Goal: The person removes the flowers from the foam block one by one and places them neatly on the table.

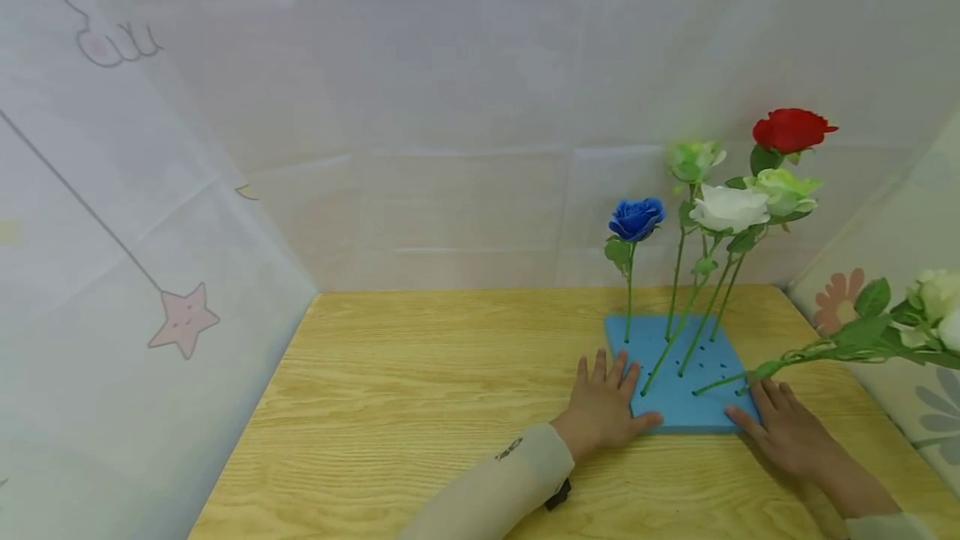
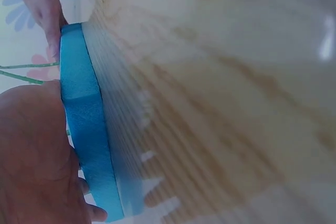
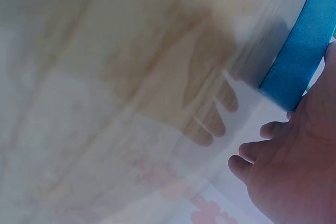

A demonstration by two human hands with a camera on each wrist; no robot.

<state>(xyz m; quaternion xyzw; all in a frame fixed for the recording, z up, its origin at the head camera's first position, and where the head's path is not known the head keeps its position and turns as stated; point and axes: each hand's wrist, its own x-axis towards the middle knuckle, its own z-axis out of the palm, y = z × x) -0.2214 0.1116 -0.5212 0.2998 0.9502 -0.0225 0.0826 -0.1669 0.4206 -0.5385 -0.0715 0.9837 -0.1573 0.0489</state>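
Observation:
A blue foam board [image 1: 682,413] with small holes lies flat on the table. My left hand [image 1: 606,408] rests at its left edge, fingers spread, thumb over the front corner. At the right edge, my right hand [image 1: 797,430] touches the board with fingers extended. Artificial roses stand in the holes: a blue rose [image 1: 637,219], a white rose [image 1: 729,208], a red rose [image 1: 793,131] and two pale green roses [image 1: 782,192]. White roses [image 1: 937,294] lean far right over my right hand. The left wrist view shows the board's side [image 2: 86,98] beside my palm.
The wood-grain table [image 1: 435,373] stretches left of the board. Pale printed cloth [image 1: 450,107] hangs behind and at both sides. Rose heads and leaves overhang the table's right edge. A small black object [image 1: 558,495] shows under my left sleeve.

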